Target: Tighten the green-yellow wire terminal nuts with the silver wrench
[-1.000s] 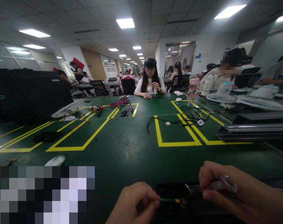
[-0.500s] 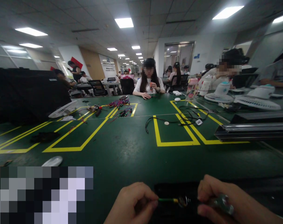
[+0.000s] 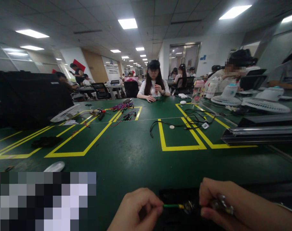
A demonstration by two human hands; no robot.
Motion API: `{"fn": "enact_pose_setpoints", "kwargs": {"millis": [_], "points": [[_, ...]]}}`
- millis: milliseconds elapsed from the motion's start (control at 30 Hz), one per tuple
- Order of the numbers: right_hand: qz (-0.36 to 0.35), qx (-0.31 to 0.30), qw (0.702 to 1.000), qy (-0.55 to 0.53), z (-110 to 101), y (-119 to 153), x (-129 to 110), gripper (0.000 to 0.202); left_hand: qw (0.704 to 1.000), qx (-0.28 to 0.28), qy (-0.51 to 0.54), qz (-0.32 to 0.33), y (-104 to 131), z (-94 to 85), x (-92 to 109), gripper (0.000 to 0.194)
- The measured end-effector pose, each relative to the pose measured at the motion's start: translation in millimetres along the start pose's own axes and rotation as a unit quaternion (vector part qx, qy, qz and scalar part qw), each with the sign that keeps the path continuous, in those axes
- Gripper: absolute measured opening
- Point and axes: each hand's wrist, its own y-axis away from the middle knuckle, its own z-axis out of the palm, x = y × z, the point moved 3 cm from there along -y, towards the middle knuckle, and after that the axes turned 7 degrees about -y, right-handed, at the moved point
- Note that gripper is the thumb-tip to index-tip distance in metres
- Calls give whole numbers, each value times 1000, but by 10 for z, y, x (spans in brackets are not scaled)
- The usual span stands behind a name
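- Head view, clock centred on the wire I am watching: green table [image 3: 133,154], its surface running out towards twelve; its near edge falls outside my frame, and a pixelated block hides the corner at nine.
- Black bag [image 3: 30,99], ten o'clock, set well away from the hands.
- Black rails [image 3: 261,131], between one and two, their near ends pointing inward; I count these as the limit to forward travel for the right hand.
- Black cable [image 3: 151,133], twelve o'clock, looped over yellow tape [image 3: 184,148]; plain green surface lies between tape and hands, room enough by my judgement for a lift forward.
- Black piece [image 3: 171,195], at centre beneath the work, mostly dark to me; probably a base.
- Right hand [image 3: 229,192], three o'clock: fingers curled round a transparent item [image 3: 224,203], type uncertain.
- Left hand [image 3: 136,205], nine o'clock: thumb and forefinger pinching the wire's near end, presumably to keep it straight while leaving its far end exposed.
- Green wire [image 3: 173,206], centre, about level, yellow tip towards three.
- Round shiny part [image 3: 189,207], just beyond that tip, between the hands; whether the two touch, I cannot tell.
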Motion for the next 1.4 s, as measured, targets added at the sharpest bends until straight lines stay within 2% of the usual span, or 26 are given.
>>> {"fn": "enact_pose_setpoints", "kwargs": {"millis": [300, 467, 533, 633, 767, 967, 1100, 1200, 1400], "points": [[-46, -37, 997, 42, -135, -105, -113, 15, 1000, -5, 9, -14, -3, 0, -1, 16], [-69, -52, 996, 31, -182, -94, -105, 15, 1000, -10, 0, -6, -1, -5, -5, 16], [-65, -40, 997, 19, -206, -77, -72, 11, 1000, -12, -3, -5, -2, -5, -7, 16], [-56, 17, 998, -6, -214, -34, 1, 9, 1000, -6, -1, -8, -3, 0, -11, 16], [-53, 80, 994, -52, -99, 44, 115, 12, 1000, -3, 12, -2, -3, 13, -15, 17], [-35, 89, 991, -95, 23, 105, 174, 13, 1000, -13, 2, -6, -1, 15, -26, 16], [-40, 107, 990, -79, 18, 108, 148, 12, 1000, -11, 4, -8, 6, 8, -19, 16], [-61, 100, 991, -72, 45, 98, 123, 12, 1000, -15, 4, -7, 6, 7, -7, 16], [-60, 101, 992, -45, 75, 69, 66, 11, 1000, -14, 3, -6, 5, 5, -8, 16]]}}
